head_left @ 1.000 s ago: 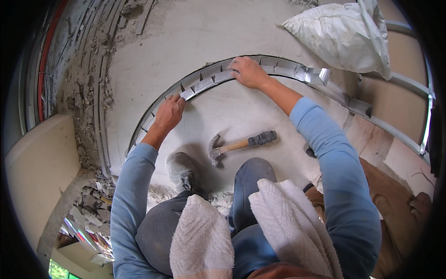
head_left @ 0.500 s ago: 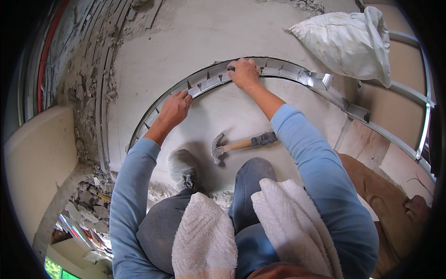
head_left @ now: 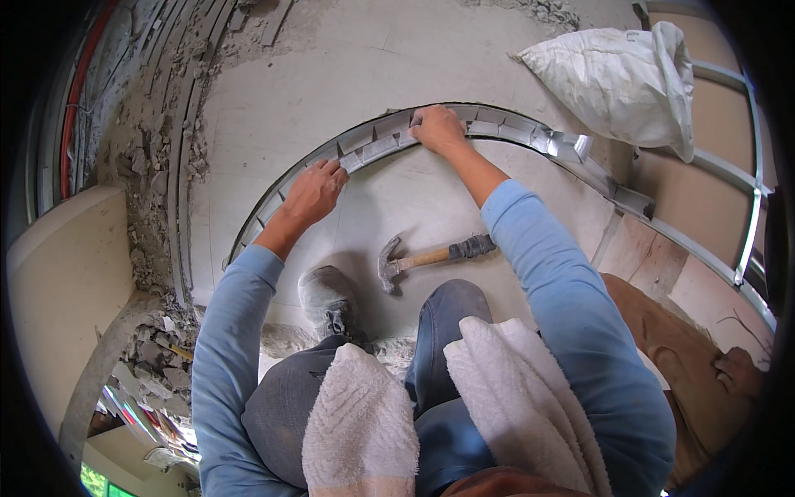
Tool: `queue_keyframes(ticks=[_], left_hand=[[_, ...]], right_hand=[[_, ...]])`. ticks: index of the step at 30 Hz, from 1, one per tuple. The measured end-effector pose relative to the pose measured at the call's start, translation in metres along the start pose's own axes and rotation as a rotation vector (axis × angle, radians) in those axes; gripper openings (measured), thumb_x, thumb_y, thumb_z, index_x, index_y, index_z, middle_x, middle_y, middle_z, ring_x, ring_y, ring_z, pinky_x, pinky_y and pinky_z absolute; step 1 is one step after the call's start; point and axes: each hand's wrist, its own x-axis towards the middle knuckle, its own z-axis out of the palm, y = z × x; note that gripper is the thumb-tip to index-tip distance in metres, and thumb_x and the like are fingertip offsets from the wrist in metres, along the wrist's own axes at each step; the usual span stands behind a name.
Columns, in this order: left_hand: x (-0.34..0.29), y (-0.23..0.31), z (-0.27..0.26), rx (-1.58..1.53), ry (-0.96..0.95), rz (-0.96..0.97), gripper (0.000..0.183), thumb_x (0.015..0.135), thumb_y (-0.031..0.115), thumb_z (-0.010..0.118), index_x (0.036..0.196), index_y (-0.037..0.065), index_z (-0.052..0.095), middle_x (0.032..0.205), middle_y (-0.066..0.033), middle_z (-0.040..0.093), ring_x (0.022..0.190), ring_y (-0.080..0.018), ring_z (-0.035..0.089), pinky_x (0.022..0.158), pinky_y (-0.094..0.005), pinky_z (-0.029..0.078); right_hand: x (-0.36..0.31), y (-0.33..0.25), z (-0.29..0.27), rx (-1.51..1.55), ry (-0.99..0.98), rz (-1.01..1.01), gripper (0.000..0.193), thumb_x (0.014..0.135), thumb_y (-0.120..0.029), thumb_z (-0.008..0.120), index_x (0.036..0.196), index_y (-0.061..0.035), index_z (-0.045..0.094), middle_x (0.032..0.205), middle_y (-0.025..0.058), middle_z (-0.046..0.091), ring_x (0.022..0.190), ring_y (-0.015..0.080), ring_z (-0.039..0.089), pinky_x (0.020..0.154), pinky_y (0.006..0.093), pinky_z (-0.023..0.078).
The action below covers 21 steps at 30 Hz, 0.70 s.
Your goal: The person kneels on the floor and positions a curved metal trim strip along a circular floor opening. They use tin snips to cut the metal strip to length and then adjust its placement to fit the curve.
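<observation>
A curved metal track (head_left: 374,150), its flange cut into tabs with wedge-shaped gaps, arcs across the pale floor. My left hand (head_left: 313,195) is closed on the inner flange at the left part of the arc, thumb hidden. Near the top of the curve my right hand (head_left: 439,129) grips the same track, fingers bent over its edge. Between my arms a claw hammer (head_left: 429,258) with a wooden handle and dark wrapped grip lies on the floor, touched by neither hand.
A white woven sack (head_left: 613,83) lies at the far right beside metal framing (head_left: 722,170). Rubble (head_left: 157,364) and long strips line the left, near a pale low wall (head_left: 70,265). Another person in brown clothing (head_left: 662,356) is close on my right. My boot (head_left: 325,294) stands inside the arc.
Both hands stay at the same spots on the track, with only slight finger movement. The view has shifted a little; the hammer lies as before.
</observation>
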Motion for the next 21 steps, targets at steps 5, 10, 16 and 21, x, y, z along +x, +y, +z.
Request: queue_keyframes(ticks=[5, 10, 16, 21], left_hand=[[0.0, 0.0, -0.001, -0.039, -0.007, -0.037, 0.016, 0.096, 0.013, 0.056, 0.092, 0.0, 0.063, 0.092, -0.0143, 0.062, 0.09, -0.0336, 0.061, 0.079, -0.0456, 0.052], [0.003, -0.004, -0.004, -0.053, -0.024, -0.014, 0.017, 0.097, 0.015, 0.055, 0.093, 0.0, 0.063, 0.093, -0.0144, 0.062, 0.091, -0.0342, 0.061, 0.08, -0.0462, 0.052], [0.008, -0.006, -0.012, -0.062, -0.041, -0.08, 0.018, 0.098, 0.016, 0.058, 0.093, 0.0, 0.063, 0.092, -0.0152, 0.063, 0.093, -0.0354, 0.063, 0.081, -0.0462, 0.053], [0.01, -0.007, -0.013, -0.071, -0.037, -0.115, 0.017, 0.097, 0.016, 0.059, 0.093, 0.0, 0.063, 0.092, -0.0155, 0.063, 0.09, -0.0365, 0.064, 0.08, -0.0466, 0.053]], right_hand=[[0.003, -0.002, -0.003, -0.006, -0.069, 0.028, 0.021, 0.084, -0.028, 0.075, 0.104, -0.0262, 0.078, 0.129, 0.007, 0.067, 0.127, 0.0342, 0.056, 0.101, 0.0611, 0.044], [0.004, -0.004, -0.004, -0.051, -0.04, 0.009, 0.02, 0.084, -0.025, 0.074, 0.103, -0.0221, 0.077, 0.12, 0.0079, 0.071, 0.119, 0.0332, 0.062, 0.097, 0.0584, 0.049], [0.018, -0.002, 0.01, -0.06, -0.001, 0.071, 0.023, 0.082, -0.021, 0.073, 0.104, -0.0211, 0.078, 0.118, 0.0083, 0.073, 0.118, 0.0328, 0.064, 0.096, 0.056, 0.051], [0.023, -0.003, 0.016, -0.053, 0.054, 0.112, 0.025, 0.082, -0.019, 0.068, 0.104, -0.0242, 0.078, 0.12, 0.0076, 0.073, 0.121, 0.0346, 0.063, 0.098, 0.0579, 0.05]])
